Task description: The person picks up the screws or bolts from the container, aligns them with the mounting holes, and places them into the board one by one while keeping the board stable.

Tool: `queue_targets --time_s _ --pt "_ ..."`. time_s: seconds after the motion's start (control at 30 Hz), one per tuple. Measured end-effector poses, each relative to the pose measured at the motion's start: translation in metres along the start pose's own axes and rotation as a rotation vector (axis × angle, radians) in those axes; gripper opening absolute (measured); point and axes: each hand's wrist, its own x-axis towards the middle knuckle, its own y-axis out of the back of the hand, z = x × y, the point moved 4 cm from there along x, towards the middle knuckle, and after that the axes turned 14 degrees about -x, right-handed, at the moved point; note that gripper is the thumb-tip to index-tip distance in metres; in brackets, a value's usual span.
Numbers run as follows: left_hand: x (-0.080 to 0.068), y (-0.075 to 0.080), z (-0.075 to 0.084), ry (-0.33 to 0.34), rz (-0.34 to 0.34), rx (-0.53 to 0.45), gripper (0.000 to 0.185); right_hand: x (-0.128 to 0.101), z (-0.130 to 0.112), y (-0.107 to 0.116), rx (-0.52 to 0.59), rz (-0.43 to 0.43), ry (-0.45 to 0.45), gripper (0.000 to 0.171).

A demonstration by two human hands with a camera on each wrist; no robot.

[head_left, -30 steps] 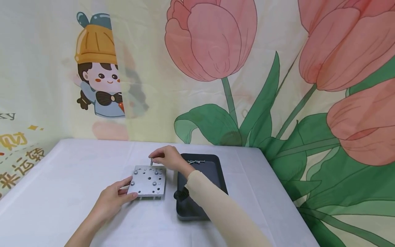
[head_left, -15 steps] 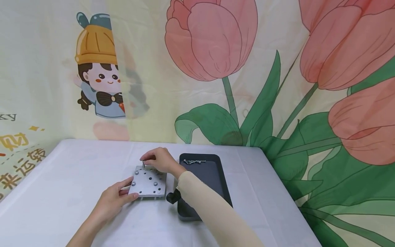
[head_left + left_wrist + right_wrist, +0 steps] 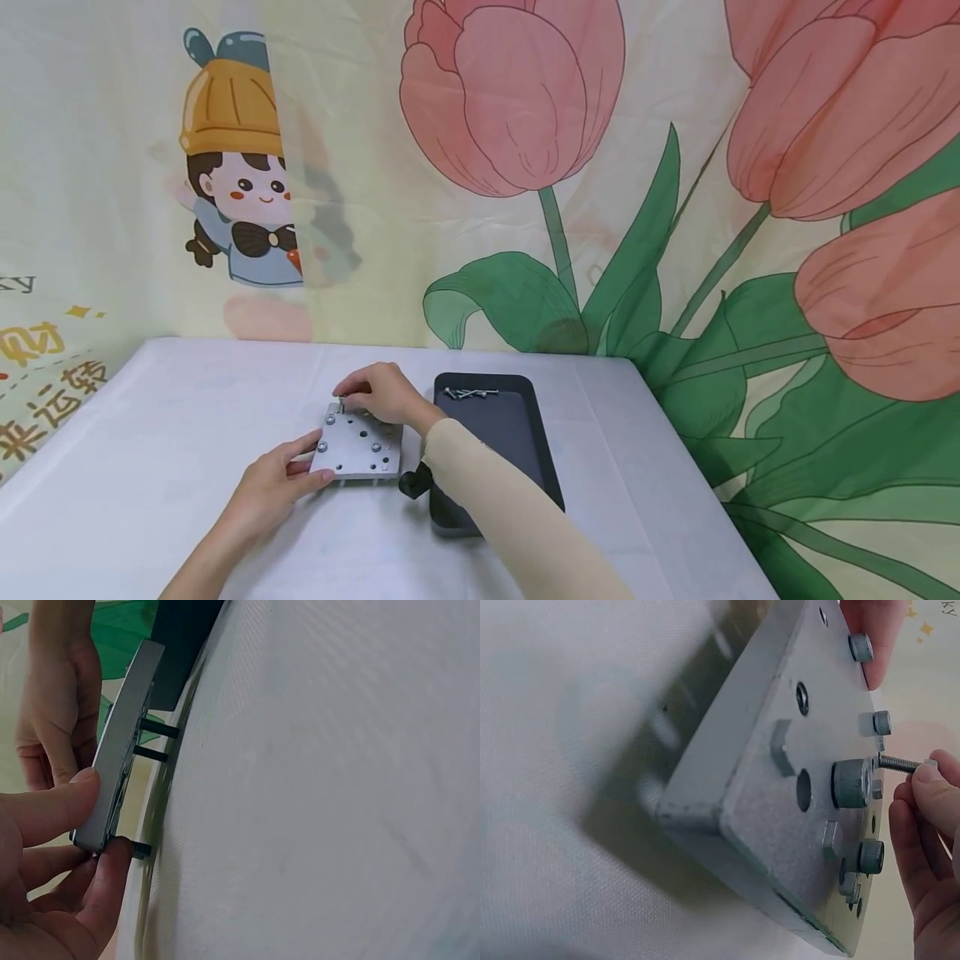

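Tulip-printed cloth hangs behind a white-covered desk point(image 3: 187, 433), where a grey metal plate point(image 3: 358, 446) studded with bolts rests on its protruding bolt ends just left of a black tray point(image 3: 517, 442) holding loose screws point(image 3: 470, 392). At the plate's near left corner the left hand point(image 3: 273, 487) has its grip clamped on the edge, thumb on top and fingers point(image 3: 112, 877) beneath. At the far left corner the right hand point(image 3: 378, 393) pinches a thin screw point(image 3: 898, 763), its tip touching the plate's face.
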Motion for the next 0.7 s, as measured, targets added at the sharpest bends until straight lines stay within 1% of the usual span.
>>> queue_targets --time_s 0.2,0.4,0.7 --pt "0.0002 0.0000 -0.0002 -0.013 0.004 -0.016 0.083 -0.0001 -0.0047 -0.0009 -0.022 -0.006 0.000 0.018" --pt "0.0015 -0.0008 0.0000 -0.029 0.006 -0.013 0.082 -0.0007 -0.0079 -0.0016 -0.084 -0.009 -0.005 0.017" --pt "0.0022 -0.0014 -0.0022 0.011 0.015 -0.022 0.083 -0.0008 -0.0096 -0.0039 -0.173 -0.047 0.015 0.016"
